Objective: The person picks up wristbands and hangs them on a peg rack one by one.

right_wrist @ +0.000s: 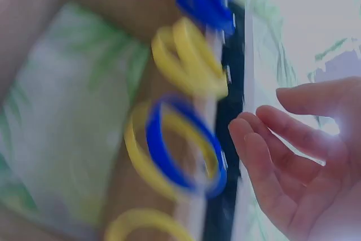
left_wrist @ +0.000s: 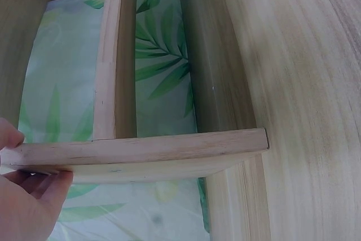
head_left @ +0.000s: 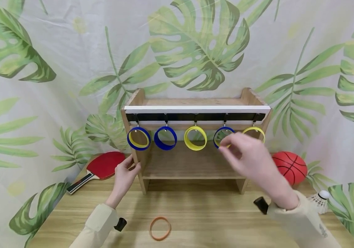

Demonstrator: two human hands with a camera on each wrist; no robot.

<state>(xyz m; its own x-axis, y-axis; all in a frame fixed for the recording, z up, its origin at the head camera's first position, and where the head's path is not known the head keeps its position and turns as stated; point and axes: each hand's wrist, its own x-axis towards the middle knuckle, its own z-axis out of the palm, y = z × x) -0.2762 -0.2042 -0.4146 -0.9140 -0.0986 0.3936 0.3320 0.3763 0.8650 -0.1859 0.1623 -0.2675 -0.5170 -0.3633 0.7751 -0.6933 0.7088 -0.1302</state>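
My left hand (head_left: pixel 126 173) grips the left side panel of a wooden shelf (head_left: pixel 192 162), thumb and fingers on opposite faces in the left wrist view. Wristbands hang from hooks on the black strip (head_left: pixel 180 117) along its front: blue with yellow (head_left: pixel 128 139) at the far left, then blue (head_left: pixel 165 147), yellow (head_left: pixel 195 148), blue with yellow (head_left: pixel 215 138) and yellow (head_left: pixel 253 128). In front of the two on the right is my right hand (head_left: pixel 246 153). The right wrist view shows its fingers (right_wrist: pixel 262 167) loosely bent, thumb apart, holding nothing.
An orange wristband (head_left: pixel 159 238) lies on the wooden table (head_left: pixel 201 220) in front of the shelf. On the left is a red table tennis paddle (head_left: pixel 105 165). A red ball (head_left: pixel 290 168) and a shuttlecock (head_left: pixel 320 199) sit at right. Leaf-print cloth (head_left: pixel 71 62) hangs behind.
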